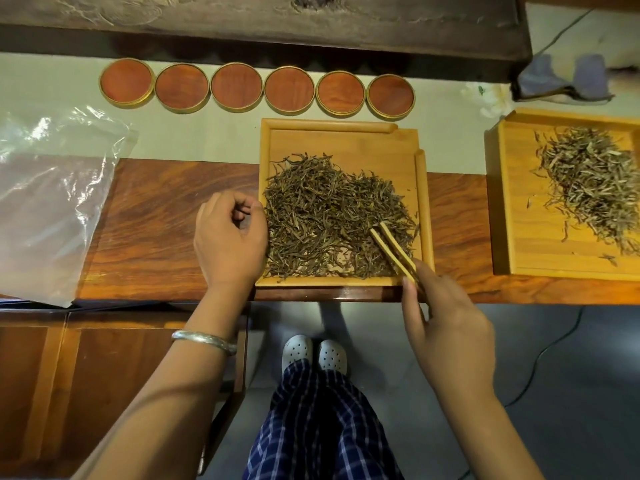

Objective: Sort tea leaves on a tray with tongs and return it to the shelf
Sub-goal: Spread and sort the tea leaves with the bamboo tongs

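Note:
A square bamboo tray (341, 142) lies on the wooden counter in front of me, its lower half covered by a heap of dark tea leaves (325, 216). My right hand (446, 327) grips wooden tongs (393, 251) by their rear end; the two tips rest nearly together in the leaves at the tray's lower right. My left hand (230, 237) sits against the tray's left edge, fingers curled and the thumb and forefinger touching at the rim. Whether it pinches a leaf cannot be seen.
A second bamboo tray (512, 202) with paler tea leaves (592, 188) lies at the right. Several round wooden coasters (256, 87) line the back. A clear plastic bag (52, 202) covers the left. A dark wooden slab (263, 26) runs behind.

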The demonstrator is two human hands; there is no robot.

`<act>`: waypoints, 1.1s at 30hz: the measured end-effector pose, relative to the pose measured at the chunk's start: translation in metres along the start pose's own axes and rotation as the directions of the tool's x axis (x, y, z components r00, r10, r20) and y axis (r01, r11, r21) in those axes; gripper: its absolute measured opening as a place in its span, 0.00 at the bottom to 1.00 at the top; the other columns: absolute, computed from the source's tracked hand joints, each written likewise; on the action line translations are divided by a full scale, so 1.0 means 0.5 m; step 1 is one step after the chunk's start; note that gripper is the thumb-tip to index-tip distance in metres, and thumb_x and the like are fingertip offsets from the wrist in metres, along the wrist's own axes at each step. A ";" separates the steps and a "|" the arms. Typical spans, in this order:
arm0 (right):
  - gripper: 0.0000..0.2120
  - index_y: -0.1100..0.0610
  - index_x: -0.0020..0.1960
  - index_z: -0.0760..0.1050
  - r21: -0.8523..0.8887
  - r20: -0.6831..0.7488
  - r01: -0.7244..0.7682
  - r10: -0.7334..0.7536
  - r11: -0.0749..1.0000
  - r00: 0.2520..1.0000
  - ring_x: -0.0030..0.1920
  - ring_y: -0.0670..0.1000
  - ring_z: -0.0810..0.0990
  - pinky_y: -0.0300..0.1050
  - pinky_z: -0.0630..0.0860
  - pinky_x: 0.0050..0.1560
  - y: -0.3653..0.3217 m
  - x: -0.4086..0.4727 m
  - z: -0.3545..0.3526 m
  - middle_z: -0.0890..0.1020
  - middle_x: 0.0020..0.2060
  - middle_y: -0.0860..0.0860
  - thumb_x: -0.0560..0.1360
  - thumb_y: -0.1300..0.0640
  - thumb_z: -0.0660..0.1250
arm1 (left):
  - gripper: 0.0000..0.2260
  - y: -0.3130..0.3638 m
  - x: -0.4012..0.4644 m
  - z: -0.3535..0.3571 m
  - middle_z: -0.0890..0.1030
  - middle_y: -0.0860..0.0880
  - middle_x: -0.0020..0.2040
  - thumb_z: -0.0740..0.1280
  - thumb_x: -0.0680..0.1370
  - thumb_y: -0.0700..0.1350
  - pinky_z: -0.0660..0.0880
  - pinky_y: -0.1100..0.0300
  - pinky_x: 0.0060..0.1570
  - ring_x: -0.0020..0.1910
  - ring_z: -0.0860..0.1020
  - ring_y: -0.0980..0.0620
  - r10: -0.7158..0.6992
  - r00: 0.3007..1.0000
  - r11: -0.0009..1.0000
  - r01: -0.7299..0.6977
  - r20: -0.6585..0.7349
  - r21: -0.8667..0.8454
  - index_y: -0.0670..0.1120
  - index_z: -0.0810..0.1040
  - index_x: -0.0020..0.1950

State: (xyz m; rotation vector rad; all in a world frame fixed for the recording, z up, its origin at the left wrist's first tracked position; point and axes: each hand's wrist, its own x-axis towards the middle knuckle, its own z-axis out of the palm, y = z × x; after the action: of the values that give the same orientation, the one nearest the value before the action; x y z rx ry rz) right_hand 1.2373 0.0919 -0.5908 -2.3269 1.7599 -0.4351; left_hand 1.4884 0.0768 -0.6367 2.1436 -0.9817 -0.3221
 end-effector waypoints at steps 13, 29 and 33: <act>0.15 0.59 0.59 0.79 -0.021 0.017 -0.015 0.015 1.000 1.000 0.28 0.52 0.78 0.41 0.71 0.23 0.011 -0.021 0.004 0.81 0.38 0.52 0.77 0.53 0.63 | 0.05 -0.001 0.000 -0.001 0.76 0.52 0.40 0.64 0.75 0.45 0.62 0.61 0.42 0.44 0.73 0.51 -0.001 1.000 1.000 0.001 -0.004 0.012 0.47 0.77 0.42; 0.16 0.60 0.57 0.80 0.050 0.005 0.041 -0.041 0.998 0.999 0.31 0.50 0.80 0.39 0.72 0.26 -0.043 -0.023 0.012 0.82 0.39 0.52 0.77 0.53 0.62 | 0.05 -0.002 0.002 0.001 0.76 0.52 0.40 0.63 0.75 0.45 0.61 0.62 0.42 0.44 0.73 0.51 -0.001 1.000 1.000 0.001 -0.012 0.016 0.47 0.77 0.42; 0.15 0.61 0.57 0.80 0.041 -0.052 0.019 -0.017 0.999 0.999 0.29 0.51 0.78 0.39 0.70 0.24 -0.027 -0.018 -0.006 0.80 0.37 0.52 0.77 0.53 0.62 | 0.05 -0.002 0.003 0.002 0.76 0.52 0.40 0.63 0.74 0.45 0.62 0.62 0.42 0.44 0.73 0.51 0.000 1.000 1.000 0.000 -0.019 0.007 0.48 0.77 0.41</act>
State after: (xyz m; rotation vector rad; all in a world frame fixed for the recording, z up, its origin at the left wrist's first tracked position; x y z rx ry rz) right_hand 1.2463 0.1042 -0.5845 -2.3247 1.7363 -0.5344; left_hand 1.4894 0.0755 -0.6383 2.1494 -0.9739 -0.2976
